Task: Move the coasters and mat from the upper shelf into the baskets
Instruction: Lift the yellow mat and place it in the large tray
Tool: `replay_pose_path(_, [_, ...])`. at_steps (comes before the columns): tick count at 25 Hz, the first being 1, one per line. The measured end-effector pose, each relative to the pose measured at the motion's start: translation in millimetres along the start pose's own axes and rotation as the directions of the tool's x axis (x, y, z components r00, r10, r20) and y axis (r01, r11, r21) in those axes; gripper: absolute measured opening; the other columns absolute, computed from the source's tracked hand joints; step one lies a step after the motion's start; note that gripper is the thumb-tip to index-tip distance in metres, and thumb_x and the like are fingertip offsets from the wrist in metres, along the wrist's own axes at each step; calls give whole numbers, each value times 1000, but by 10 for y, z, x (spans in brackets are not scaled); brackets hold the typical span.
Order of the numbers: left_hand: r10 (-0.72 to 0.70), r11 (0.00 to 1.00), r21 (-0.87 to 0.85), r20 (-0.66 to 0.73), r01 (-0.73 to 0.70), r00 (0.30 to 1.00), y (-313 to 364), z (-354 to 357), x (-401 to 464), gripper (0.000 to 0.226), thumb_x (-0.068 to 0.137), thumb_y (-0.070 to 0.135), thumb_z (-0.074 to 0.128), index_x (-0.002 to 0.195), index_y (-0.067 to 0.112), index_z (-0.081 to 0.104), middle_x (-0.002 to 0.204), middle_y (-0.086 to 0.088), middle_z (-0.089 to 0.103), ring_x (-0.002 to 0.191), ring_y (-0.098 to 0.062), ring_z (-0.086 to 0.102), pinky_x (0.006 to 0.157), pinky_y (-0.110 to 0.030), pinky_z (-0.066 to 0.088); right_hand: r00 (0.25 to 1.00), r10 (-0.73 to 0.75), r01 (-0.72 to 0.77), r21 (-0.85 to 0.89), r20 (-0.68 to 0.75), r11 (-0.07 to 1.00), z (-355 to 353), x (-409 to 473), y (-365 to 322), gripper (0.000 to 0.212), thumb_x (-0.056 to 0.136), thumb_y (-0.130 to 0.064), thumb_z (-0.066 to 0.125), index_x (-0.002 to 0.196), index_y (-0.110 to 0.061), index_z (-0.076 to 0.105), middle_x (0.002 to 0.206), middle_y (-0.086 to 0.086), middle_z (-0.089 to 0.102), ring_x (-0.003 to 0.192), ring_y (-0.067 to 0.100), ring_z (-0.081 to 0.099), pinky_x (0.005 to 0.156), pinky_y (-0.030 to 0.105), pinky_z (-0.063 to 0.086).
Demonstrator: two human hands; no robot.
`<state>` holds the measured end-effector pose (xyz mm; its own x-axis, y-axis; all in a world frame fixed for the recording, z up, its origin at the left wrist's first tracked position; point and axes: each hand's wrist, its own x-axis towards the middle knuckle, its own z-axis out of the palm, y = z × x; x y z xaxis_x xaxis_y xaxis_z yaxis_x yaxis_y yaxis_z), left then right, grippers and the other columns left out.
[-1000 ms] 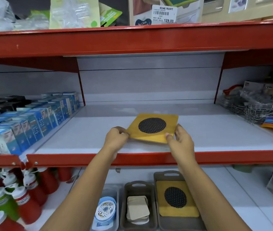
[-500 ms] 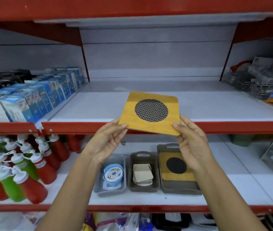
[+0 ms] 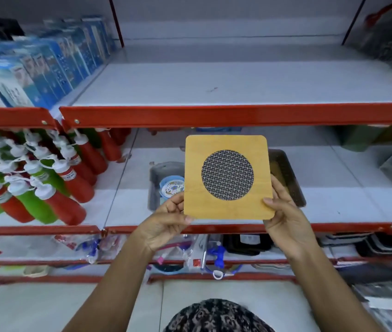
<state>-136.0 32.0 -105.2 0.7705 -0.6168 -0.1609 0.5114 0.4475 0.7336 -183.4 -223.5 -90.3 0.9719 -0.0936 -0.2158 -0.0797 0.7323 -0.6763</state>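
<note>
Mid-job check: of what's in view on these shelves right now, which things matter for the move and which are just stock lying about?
Job:
wooden mat held by left hand and right hand
grey basket with blue round coaster
dark basket
upper shelf

Lying about:
red and green bottles
blue boxes
wire goods

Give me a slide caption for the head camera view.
Both hands, left and right, hold a wooden mat with mesh centre above baskets on the lower shelf.

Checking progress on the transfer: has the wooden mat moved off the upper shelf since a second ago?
Yes. The mat has come down below the upper shelf's red edge, held in front of the baskets.
</note>
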Motion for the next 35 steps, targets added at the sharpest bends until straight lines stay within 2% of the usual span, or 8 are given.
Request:
replay_pose_path(3, [-78, 996, -48, -61, 75, 995, -259, -131, -8, 65, 41, -9, 85, 102, 9, 71, 95, -8, 72, 84, -16, 69, 68, -23, 58, 995, 81, -80, 19, -62, 997, -228, 5, 161, 61, 70, 8, 55, 128, -14, 57, 122, 3, 67, 91, 12, 71, 71, 21, 58])
replay_pose_path(7, [-145, 985, -114, -167, 127, 975, -522, -283, 68, 65, 40, -7, 88, 101, 7, 70, 96, -10, 72, 83, -16, 70, 68, -22, 58, 976, 187, -198, -89, -112, 976, -441, 124, 274, 56, 78, 7, 55, 130, -13, 56, 118, 2, 70, 74, 10, 71, 56, 17, 55])
replay_pose_path(13, [-199, 971, -181, -259, 155, 945, -696, -351, 199, 72, 38, -8, 88, 106, 3, 67, 97, -14, 72, 84, -19, 71, 71, -23, 58, 947, 290, -307, -117, -137, 945, -645, 304, 273, 51, 85, 9, 51, 132, -10, 54, 123, 7, 66, 85, 13, 73, 69, 25, 60])
replay_pose_path(18, [-219, 966, -200, -289, 165, 932, -692, -236, 472, 70, 35, -8, 88, 102, 3, 70, 100, -16, 71, 86, -21, 71, 72, -23, 58, 950, 265, -282, -93, -163, 955, -708, 441, 61, 45, 84, 7, 54, 124, -13, 60, 111, 2, 73, 83, 11, 73, 68, 22, 59])
replay_pose_path(23, [-250, 963, -174, -295, 206, 922, -684, 95, 950, 42, 70, -18, 56, 104, 4, 67, 95, -13, 72, 79, -16, 71, 70, -20, 57, 936, 217, -230, -16, -279, 973, -919, 536, -282, 34, 87, 3, 53, 110, -20, 64, 93, -3, 77, 74, 10, 73, 59, 19, 57])
replay_pose_path(27, [-275, 955, -193, -289, 225, 917, -711, 364, 1331, 38, 77, -19, 48, 105, 1, 66, 93, -11, 73, 80, -14, 71, 75, -21, 57, 926, 173, -161, 63, -335, 985, -1123, 647, -503, 35, 87, 1, 54, 117, -15, 60, 104, 4, 73, 79, 13, 73, 66, 22, 59])
replay_pose_path(30, [-303, 944, -243, -370, 223, 878, -735, 470, 1585, 33, 84, -18, 44, 90, 1, 70, 81, -11, 73, 71, -14, 71, 73, -22, 56, 915, 163, -132, 110, -368, 985, -1217, 829, -612, 38, 87, -2, 55, 124, -10, 57, 112, 10, 69, 85, 15, 73, 77, 25, 59])
replay_pose_path(35, [-312, 943, -257, -456, 212, 833, -761, 593, 1976, 34, 86, -14, 47, 118, -4, 55, 83, -9, 71, 82, -13, 65, 83, -24, 55, 890, 166, -89, 196, -425, 977, -1182, 1156, -717, 20, 93, -8, 51, 111, -5, 58, 100, 10, 72, 84, 17, 73, 83, 28, 57])
